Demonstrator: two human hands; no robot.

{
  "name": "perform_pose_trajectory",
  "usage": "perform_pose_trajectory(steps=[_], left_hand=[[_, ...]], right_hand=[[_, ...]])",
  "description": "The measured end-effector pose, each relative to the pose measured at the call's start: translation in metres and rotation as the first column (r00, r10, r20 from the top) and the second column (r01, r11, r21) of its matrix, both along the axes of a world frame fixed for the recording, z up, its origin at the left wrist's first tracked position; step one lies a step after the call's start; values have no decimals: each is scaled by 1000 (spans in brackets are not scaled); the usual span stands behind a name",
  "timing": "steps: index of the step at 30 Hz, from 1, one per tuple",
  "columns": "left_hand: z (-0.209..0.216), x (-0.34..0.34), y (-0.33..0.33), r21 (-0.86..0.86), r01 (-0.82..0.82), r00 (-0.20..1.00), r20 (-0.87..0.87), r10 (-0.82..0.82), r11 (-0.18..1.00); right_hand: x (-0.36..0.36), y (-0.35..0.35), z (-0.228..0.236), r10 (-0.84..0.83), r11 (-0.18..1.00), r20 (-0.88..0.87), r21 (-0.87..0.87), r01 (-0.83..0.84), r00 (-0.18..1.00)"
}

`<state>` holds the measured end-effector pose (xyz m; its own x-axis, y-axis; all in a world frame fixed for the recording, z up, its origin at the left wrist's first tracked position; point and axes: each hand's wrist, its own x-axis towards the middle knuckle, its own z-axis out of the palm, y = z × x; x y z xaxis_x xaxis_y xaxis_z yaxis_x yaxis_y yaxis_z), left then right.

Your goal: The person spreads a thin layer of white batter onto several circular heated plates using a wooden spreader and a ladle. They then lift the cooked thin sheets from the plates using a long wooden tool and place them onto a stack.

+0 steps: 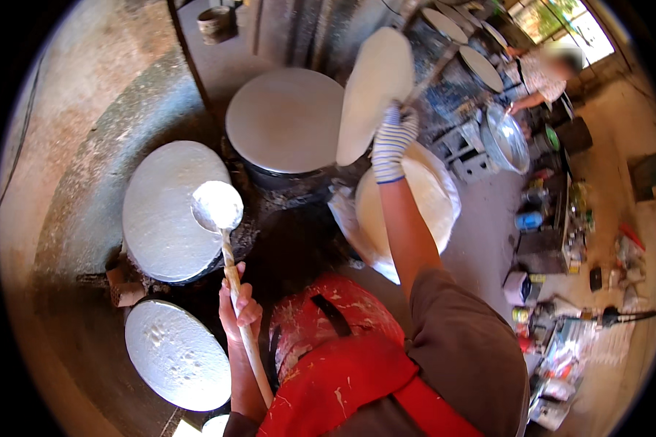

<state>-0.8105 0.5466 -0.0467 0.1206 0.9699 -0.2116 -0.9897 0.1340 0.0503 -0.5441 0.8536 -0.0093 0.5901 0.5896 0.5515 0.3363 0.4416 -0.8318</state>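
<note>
My left hand is closed around the wooden handle of a long ladle. Its white-coated bowl is over the near edge of a round griddle covered in a white layer; whether they touch I cannot tell. My right hand, in a blue-and-white striped glove, is closed at the lower edge of a large pale round disc, tilted up on edge like a lid. Beneath that forearm sits a plastic-lined basin with cream-coloured contents. A flat grey round cover or griddle lies between the disc and the white-coated griddle.
At the lower left stands a round vessel of white batter. Concrete blocks are at the right, by a metal bowl that another person reaches toward. Several round covers are at the back. Cluttered goods line the far right.
</note>
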Motion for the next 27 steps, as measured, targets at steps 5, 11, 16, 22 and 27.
perform_pose_trajectory(steps=[5,11,16,22,27], left_hand=[[7,37,22,-64,61,997,-38,-64,996],[13,102,50,-75,168,985,-31,-171,983],[11,175,79,-131,191,979,-50,-199,973],[12,224,78,-96,119,992,-32,-123,988],[0,231,43,-126,-71,997,-32,67,990]], right_hand=[[78,-106,46,-52,993,-652,-111,-28,756],[212,-214,-147,-538,719,-374,-672,179,756],[245,-252,-244,-607,516,-234,-843,153,759],[279,-259,-216,-483,543,-140,-822,170,864],[284,-199,-130,-202,609,-457,-751,-255,866]])
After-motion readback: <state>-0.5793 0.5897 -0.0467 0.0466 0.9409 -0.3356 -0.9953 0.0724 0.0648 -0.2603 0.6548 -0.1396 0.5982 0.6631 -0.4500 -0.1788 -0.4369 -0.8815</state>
